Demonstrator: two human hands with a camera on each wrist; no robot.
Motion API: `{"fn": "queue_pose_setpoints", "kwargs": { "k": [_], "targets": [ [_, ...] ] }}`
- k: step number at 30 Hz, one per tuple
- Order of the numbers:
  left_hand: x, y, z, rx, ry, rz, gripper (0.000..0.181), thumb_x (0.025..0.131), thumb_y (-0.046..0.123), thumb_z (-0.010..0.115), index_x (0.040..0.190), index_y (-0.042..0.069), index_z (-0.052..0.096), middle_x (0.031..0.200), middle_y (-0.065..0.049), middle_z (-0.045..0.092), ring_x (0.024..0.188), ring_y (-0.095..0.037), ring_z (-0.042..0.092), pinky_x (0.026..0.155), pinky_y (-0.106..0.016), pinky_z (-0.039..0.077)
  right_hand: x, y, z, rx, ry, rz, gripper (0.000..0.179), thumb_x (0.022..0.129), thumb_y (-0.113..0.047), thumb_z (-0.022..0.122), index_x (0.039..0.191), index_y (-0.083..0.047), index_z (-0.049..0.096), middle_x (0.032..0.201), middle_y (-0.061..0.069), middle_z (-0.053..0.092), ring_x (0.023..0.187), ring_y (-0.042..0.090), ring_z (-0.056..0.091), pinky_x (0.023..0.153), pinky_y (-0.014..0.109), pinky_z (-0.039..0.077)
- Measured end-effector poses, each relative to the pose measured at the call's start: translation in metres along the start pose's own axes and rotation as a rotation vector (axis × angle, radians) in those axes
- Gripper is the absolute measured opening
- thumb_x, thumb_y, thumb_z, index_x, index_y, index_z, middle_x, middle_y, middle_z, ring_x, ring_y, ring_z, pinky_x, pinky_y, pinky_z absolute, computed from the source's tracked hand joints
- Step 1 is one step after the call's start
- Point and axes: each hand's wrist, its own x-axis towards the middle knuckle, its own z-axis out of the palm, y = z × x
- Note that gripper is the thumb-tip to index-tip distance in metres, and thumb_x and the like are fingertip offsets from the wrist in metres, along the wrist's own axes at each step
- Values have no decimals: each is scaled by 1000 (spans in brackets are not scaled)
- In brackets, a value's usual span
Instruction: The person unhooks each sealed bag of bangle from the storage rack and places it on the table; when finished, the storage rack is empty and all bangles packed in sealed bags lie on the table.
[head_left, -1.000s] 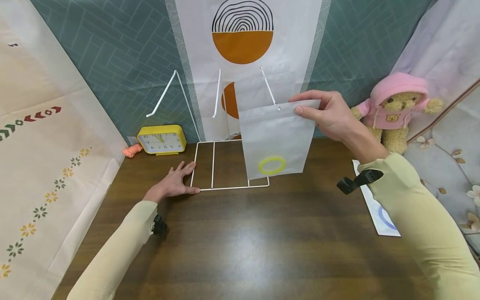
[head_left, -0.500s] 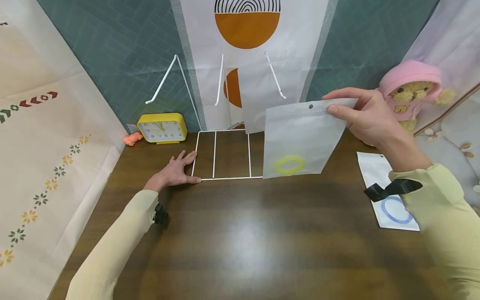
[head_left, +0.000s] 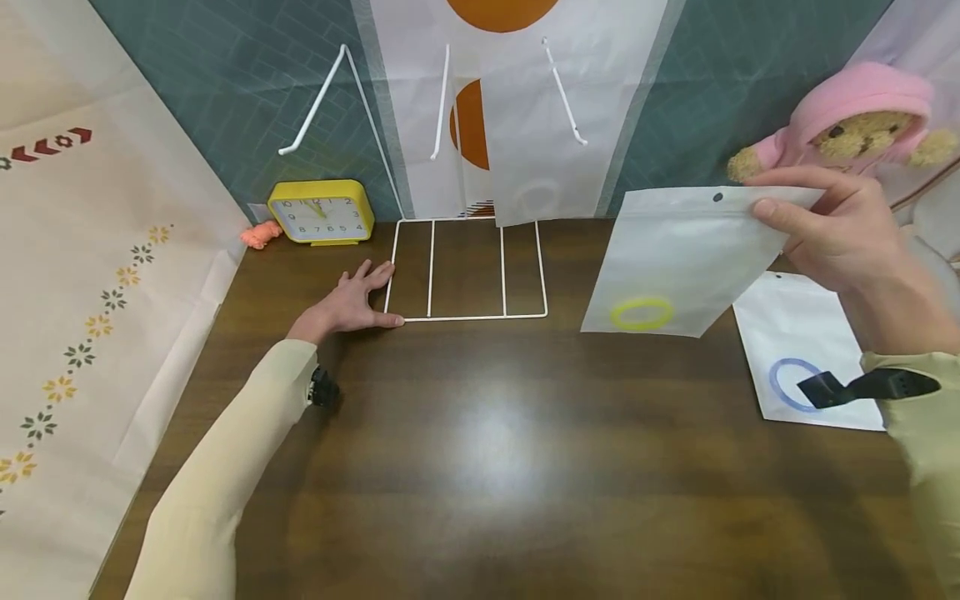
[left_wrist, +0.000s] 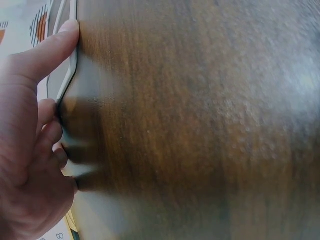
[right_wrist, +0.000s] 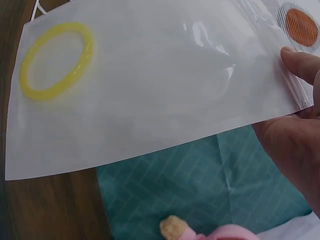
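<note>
My right hand [head_left: 847,242] pinches the top corner of a white zip pouch [head_left: 693,262] between thumb and fingers. A yellow ring [head_left: 641,314] shows through its lower part; the right wrist view also shows the pouch [right_wrist: 165,90] and the ring [right_wrist: 30,75]. My left hand [head_left: 348,304] rests spread at the left front corner of a white wire display rack [head_left: 487,317], its thumb and forefinger touching the base wires. In the left wrist view the left hand's [left_wrist: 30,130] thumb lies across the wire. Another white pouch [head_left: 525,158], with a faint ring, appears to hang on the rack's right hook [head_left: 564,92].
A white pouch with a blue ring [head_left: 787,400] lies on the table at the right. Behind it sits a teddy bear in a pink hoodie [head_left: 855,117]. A yellow clock [head_left: 321,212] and a small orange figure [head_left: 261,235] stand left of the rack.
My right hand has drawn the yellow-ring pouch away from the right hook, rightward and towards me. The left hand stays on the rack's corner. The head view has tilted down.
</note>
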Motion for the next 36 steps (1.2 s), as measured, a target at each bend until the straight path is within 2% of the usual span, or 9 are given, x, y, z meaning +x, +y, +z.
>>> {"fn": "queue_pose_setpoints", "kwargs": {
  "k": [3, 8, 12, 17, 19, 22, 27, 29, 36],
  "targets": [
    [1, 0, -2, 6, 6, 4, 108, 84, 53, 75, 162, 12, 12, 167, -10, 7, 150, -37, -8, 115, -61, -5, -3, -3, -7, -73, 70, 34, 32, 91, 24, 53, 120, 17, 63, 111, 18, 65, 87, 24, 66, 68, 31, 59],
    [-1, 2, -2, 7, 12, 17, 108, 84, 52, 76, 161, 10, 14, 167, -12, 9, 150, -38, -7, 115, -62, -4, -11, -6, -19, -157, 153, 179, 32, 93, 16, 58, 121, 5, 69, 113, 10, 67, 86, 20, 67, 62, 31, 59],
    [-2, 2, -1, 14, 18, 40, 107, 85, 49, 76, 160, 6, 15, 166, -13, 11, 150, -40, -5, 115, -62, -4, -13, -5, -27, -193, 155, 231, 32, 94, 12, 60, 122, 2, 70, 114, 7, 67, 85, 19, 67, 62, 31, 59],
    [-2, 3, -1, 20, 30, 53, 106, 85, 46, 77, 160, 3, 16, 166, -14, 12, 150, -41, -5, 114, -63, -4, -7, 0, -35, -165, 102, 244, 32, 94, 15, 57, 119, 2, 71, 108, 8, 71, 83, 19, 69, 61, 31, 59],
    [-2, 4, -1, 17, 33, 51, 105, 85, 46, 77, 160, 3, 16, 166, -14, 13, 150, -41, -5, 114, -64, -4, -3, 4, -39, -149, 68, 244, 33, 94, 18, 54, 118, 3, 71, 106, 9, 72, 82, 19, 70, 62, 31, 59],
    [-2, 5, -2, 22, 26, 49, 106, 85, 47, 77, 160, 4, 16, 166, -14, 12, 150, -41, -5, 114, -64, -4, 4, 10, -47, -195, 83, 294, 32, 95, 14, 56, 116, -2, 73, 105, 5, 72, 83, 16, 69, 64, 29, 59],
    [-3, 6, -2, 21, 29, 50, 105, 85, 46, 77, 160, 3, 17, 166, -15, 13, 149, -42, -4, 114, -64, -3, 27, 17, -59, -501, 166, 386, 24, 93, -6, 71, 112, -18, 78, 104, -8, 67, 85, 6, 63, 65, 20, 55],
    [-3, 6, -2, 21, 31, 50, 105, 85, 46, 77, 159, 3, 17, 166, -15, 13, 150, -42, -4, 114, -64, -3, 38, 21, -62, -552, 161, 397, 24, 93, -9, 72, 114, -19, 77, 108, -9, 64, 88, 5, 61, 67, 18, 54],
    [-2, 3, -1, 13, 37, 50, 106, 84, 48, 77, 160, 4, 18, 166, -14, 13, 150, -41, -4, 114, -63, -4, 63, 41, -74, -572, 150, 465, 24, 93, -19, 73, 117, -22, 76, 114, -6, 56, 92, 6, 59, 69, 18, 54]
  ]
}}
